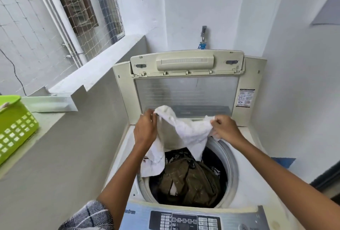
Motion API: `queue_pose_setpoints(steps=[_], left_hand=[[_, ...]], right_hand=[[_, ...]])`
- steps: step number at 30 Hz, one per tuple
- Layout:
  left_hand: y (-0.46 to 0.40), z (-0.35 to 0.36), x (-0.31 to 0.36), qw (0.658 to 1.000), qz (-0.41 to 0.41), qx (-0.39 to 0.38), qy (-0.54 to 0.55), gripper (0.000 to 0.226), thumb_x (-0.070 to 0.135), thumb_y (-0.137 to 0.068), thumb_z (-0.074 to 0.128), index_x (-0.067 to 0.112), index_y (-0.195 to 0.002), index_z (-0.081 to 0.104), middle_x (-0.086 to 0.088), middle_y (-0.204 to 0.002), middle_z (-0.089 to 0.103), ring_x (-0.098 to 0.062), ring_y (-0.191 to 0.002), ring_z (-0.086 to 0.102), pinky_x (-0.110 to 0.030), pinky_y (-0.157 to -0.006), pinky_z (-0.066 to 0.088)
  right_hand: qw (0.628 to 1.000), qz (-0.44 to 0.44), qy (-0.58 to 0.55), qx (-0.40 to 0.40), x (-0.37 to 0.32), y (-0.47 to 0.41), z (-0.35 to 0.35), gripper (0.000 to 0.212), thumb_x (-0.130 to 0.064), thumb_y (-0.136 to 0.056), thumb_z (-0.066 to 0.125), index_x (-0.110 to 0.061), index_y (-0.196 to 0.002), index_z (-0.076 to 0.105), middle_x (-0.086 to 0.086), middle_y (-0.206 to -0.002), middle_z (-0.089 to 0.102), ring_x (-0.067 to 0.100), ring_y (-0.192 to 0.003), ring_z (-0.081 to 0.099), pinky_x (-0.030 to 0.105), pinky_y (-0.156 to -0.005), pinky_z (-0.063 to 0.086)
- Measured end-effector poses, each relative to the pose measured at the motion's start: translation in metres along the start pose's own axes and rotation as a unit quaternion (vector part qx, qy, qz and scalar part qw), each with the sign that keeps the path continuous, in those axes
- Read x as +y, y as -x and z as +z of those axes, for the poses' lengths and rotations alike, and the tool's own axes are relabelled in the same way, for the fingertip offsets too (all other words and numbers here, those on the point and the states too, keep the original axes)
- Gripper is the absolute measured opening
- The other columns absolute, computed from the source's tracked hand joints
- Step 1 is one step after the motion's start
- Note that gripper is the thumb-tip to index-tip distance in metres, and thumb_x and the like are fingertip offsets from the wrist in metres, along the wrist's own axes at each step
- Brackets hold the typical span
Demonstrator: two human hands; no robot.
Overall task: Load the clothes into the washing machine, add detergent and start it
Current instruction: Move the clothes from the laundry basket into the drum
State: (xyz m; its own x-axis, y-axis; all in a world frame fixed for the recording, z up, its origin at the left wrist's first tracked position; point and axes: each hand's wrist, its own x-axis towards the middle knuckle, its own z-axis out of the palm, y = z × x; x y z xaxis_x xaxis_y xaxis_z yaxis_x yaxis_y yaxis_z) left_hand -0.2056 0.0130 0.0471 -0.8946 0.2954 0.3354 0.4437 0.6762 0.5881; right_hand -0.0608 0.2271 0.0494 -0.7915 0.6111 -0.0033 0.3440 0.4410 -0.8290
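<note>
Seen from above: a top-loading washing machine (244, 148) with its lid (187, 82) raised at the far side. Both hands hold a white cloth (184, 130) stretched over the drum — the left hand (145, 130) pinching its left edge, the right hand (225, 128) gripping the right corner. Below lies an olive garment (189, 180) (on darker clothes). The cloth looks light and limp, likely best held by its edges. A green laundry basket (16, 126) sits far left.

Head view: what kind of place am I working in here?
Likely a home laundry nook or utility balcony: a top-loading washing machine with lid up, a wall tap behind it, and a green laundry basket on the ledge.
</note>
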Motion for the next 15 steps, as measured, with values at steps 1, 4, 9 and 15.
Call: queue_pose_setpoints(steps=[1, 4, 9, 15], left_hand=[[0.008, 0.010, -0.009, 0.998, -0.017, -0.050, -0.019, 0.026, 0.029, -0.100, 0.039, 0.017, -0.117, 0.054, -0.010, -0.111, 0.064, -0.033, -0.101, 0.060, -0.037, -0.075, 0.045], [0.028, 0.036, -0.036, 0.966, -0.044, -0.245, -0.068, 0.040, 0.025, -0.098, 0.045, 0.016, -0.136, 0.041, -0.012, -0.135, 0.052, -0.031, -0.120, 0.053, -0.039, -0.098, 0.043], [0.061, 0.059, -0.049, 0.916, -0.069, -0.391, -0.052, 0.045, 0.029, -0.098, 0.046, 0.015, -0.139, 0.039, -0.013, -0.140, 0.047, -0.027, -0.127, 0.047, -0.034, -0.101, 0.041], [0.103, 0.090, -0.004, 0.911, -0.051, -0.408, 0.024, 0.034, 0.033, -0.097, 0.048, 0.021, -0.129, 0.049, -0.003, -0.131, 0.055, -0.019, -0.114, 0.056, -0.034, -0.097, 0.045]], right_hand=[[0.998, 0.028, 0.037, -0.049, 0.009, 0.002, 0.003, 0.020, -0.007, -0.089, 0.052, -0.010, -0.068, 0.052, 0.016, -0.072, 0.062, 0.036, -0.075, 0.070, 0.042, -0.062, 0.052], [0.970, 0.090, 0.142, -0.175, 0.036, 0.008, 0.009, 0.019, -0.003, -0.086, 0.047, 0.003, -0.086, 0.064, 0.024, -0.097, 0.069, 0.037, -0.088, 0.068, 0.026, -0.060, 0.043], [0.955, 0.145, 0.121, -0.229, 0.065, 0.021, -0.002, 0.013, -0.010, -0.089, 0.050, -0.013, -0.088, 0.063, 0.010, -0.096, 0.065, 0.018, -0.069, 0.065, 0.022, -0.051, 0.049], [0.981, 0.134, 0.037, -0.135, 0.093, 0.039, -0.033, 0.018, -0.013, -0.090, 0.051, -0.017, -0.079, 0.065, 0.006, -0.081, 0.069, 0.015, -0.066, 0.063, 0.024, -0.055, 0.045]])
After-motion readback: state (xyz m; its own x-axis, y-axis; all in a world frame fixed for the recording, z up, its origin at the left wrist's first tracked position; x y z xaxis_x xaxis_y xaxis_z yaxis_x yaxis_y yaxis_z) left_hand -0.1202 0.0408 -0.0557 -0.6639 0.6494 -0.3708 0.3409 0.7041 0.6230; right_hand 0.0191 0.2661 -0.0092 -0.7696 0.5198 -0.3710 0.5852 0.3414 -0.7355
